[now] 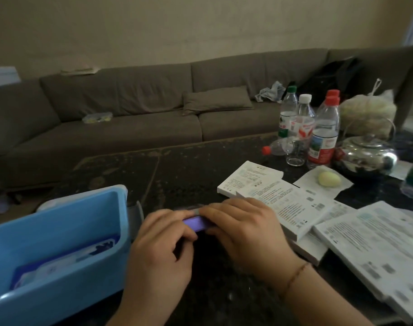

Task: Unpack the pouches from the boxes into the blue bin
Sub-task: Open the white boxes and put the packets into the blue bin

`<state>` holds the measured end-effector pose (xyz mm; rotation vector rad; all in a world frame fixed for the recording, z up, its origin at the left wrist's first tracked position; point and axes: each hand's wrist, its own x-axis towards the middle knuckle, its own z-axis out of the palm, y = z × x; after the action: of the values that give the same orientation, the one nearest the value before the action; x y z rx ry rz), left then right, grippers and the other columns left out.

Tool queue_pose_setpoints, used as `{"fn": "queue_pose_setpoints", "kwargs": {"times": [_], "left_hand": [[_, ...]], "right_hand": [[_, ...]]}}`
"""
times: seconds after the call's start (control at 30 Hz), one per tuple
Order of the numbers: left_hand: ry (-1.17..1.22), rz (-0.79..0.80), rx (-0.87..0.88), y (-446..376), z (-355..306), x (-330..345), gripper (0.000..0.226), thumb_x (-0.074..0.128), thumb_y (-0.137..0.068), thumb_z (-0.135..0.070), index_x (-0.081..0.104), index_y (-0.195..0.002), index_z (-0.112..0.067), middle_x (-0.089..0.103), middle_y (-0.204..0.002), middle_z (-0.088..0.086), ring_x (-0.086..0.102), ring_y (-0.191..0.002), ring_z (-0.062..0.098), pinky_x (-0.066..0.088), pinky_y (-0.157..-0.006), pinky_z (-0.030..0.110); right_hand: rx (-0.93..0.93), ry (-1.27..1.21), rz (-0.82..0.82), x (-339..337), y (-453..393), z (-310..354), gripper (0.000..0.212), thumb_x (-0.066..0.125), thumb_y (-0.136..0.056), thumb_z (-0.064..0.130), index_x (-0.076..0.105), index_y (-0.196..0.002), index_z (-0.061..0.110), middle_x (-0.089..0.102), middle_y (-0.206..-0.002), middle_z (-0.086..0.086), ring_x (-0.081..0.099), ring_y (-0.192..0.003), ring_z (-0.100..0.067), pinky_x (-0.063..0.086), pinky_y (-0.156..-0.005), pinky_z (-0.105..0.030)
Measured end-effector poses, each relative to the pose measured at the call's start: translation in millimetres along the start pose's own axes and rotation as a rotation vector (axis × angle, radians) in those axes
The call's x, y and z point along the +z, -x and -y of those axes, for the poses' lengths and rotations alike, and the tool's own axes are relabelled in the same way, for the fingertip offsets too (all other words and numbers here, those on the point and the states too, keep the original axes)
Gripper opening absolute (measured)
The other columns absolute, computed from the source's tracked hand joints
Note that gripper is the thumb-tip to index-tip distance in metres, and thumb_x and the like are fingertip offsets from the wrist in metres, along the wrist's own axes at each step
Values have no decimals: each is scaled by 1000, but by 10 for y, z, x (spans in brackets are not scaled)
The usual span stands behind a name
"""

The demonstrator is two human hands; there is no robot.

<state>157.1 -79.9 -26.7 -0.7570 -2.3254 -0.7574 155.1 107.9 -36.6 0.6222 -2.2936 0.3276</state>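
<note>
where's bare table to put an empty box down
Bare dark table lies beyond both hands, between the blue bin and the white boxes. The right side is crowded: boxes, bottles, kettle.

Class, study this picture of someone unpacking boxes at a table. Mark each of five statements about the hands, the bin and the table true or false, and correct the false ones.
1. Both hands hold a purple box between them. True: the left hand and right hand grip the purple box.
2. The blue bin is empty. False: the blue bin already holds white and blue pouches.
3. The blue bin stands left of the hands. True.
4. All the bottles stand upright. False: one red-capped bottle lies on its side beside the upright bottles.
5. The white boxes are stacked on the sofa. False: the white boxes lie on the dark table, right of the hands.
</note>
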Motion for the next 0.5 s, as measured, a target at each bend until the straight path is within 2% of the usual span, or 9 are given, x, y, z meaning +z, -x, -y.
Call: {"fn": "queue_pose_setpoints", "kwargs": {"times": [0.1,0.2,0.27,0.33,0.4,0.5], "left_hand": [[-24,11,-60,18,-48,6,35,82,-64,1,69,-85,-24,61,-129,-2,49,-128,18,32,-105,26],[0,41,-53,44,-36,22,39,80,-66,3,68,-89,-26,57,-135,-3,44,-132,15,29,-104,24],[20,60,-45,60,-15,21,39,78,-68,0,66,-91,-30,54,-137,-8,41,-134,12,30,-103,24],[31,61,-40,74,12,13,39,78,-69,-2,66,-92,-31,52,-138,-11,40,-134,10,31,-103,25],[46,51,-42,77,22,0,36,77,-72,-5,65,-92,-33,52,-137,-13,40,-134,7,31,-103,24],[65,30,-48,58,26,-2,24,69,-77,-16,65,-92,-34,54,-135,-13,42,-133,5,32,-101,20]], "right_hand": [[82,3,76,287,-80,43,24,63,-88,31,69,-112,27,70,-113,10,63,-102,-14,52,-81,-35],[161,-19,325,595,-96,42,25,60,-89,32,65,-114,32,65,-119,10,56,-115,-16,46,-97,-39],[227,-77,501,654,-112,38,29,57,-92,32,60,-121,34,60,-128,11,47,-128,-14,31,-113,-46],[289,-40,447,572,-146,-1,31,54,-93,36,58,-124,36,56,-133,13,42,-131,-11,25,-116,-47],[433,152,363,412,-154,-151,43,54,-91,41,47,-134,38,47,-144,10,34,-137,-15,24,-116,-47],[815,376,511,176,-20,-472,78,57,-87,51,18,-150,30,15,-161,-4,10,-148,-32,15,-117,-57]]}}
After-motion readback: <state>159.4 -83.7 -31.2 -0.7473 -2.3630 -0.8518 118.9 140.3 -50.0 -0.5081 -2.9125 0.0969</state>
